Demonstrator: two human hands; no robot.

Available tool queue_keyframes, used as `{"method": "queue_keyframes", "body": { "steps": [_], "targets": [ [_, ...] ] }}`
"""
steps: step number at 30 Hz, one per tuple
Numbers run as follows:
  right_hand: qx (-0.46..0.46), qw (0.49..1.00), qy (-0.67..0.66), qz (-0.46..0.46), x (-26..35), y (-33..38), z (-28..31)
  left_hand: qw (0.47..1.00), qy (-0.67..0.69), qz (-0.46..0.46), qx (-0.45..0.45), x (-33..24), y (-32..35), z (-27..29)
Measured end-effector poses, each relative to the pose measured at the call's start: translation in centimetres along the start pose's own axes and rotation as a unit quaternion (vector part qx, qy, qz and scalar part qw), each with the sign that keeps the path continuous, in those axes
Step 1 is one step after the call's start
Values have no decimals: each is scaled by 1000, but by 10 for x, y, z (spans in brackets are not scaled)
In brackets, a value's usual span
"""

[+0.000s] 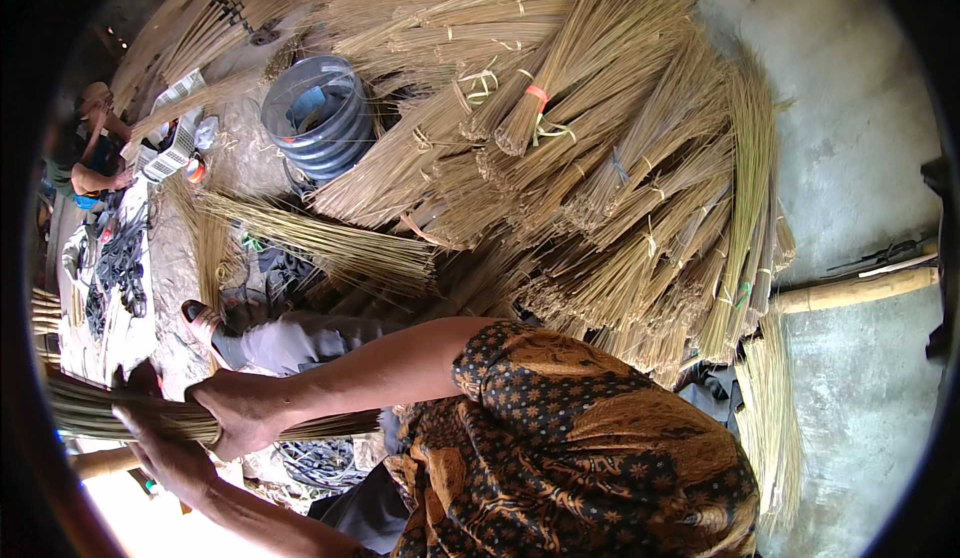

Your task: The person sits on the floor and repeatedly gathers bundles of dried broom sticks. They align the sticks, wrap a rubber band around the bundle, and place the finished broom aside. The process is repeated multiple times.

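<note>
A bundle of thin, straw-like stalks (80, 410) lies across the lower left, running from the rim to beyond my hands. My right hand (238, 413) is closed around its middle, and more stalks stick out on the other side beneath my forearm. Farther left, my left hand (172, 455) cups the same bundle from the near side, with dark fingertips showing past its far edge. Part of that grip is hidden by the stalks. A brown and black patterned sleeve (590, 438) fills the lower middle.
Many tied bundles of dry stalks (600, 158) are heaped ahead and to the right, against a grey wall (860, 378). A ribbed dark bucket (318, 118) stands beside them. A sandalled foot (205, 328) rests above my hands. Another person (95, 148) sits far left near a white crate (172, 143).
</note>
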State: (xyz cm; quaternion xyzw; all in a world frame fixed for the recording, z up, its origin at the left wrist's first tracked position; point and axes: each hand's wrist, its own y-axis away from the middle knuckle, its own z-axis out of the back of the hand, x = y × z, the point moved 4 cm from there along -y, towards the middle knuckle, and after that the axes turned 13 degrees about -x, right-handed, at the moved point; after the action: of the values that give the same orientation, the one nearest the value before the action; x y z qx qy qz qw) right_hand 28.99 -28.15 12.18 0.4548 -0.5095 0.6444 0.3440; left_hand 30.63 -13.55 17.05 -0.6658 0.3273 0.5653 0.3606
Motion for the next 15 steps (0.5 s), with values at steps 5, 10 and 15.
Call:
{"method": "queue_keyframes", "body": {
  "steps": [5,10,15],
  "targets": [
    [-199,976,-81,43,11,-29,22,943,-172,-188,212,-6,1,19],
    [-298,934,-182,79,11,-37,26,940,-225,-38,252,87,38,16],
    [-233,898,-369,-61,-15,-36,33,952,-209,-26,223,111,39,24]
  ]
}}
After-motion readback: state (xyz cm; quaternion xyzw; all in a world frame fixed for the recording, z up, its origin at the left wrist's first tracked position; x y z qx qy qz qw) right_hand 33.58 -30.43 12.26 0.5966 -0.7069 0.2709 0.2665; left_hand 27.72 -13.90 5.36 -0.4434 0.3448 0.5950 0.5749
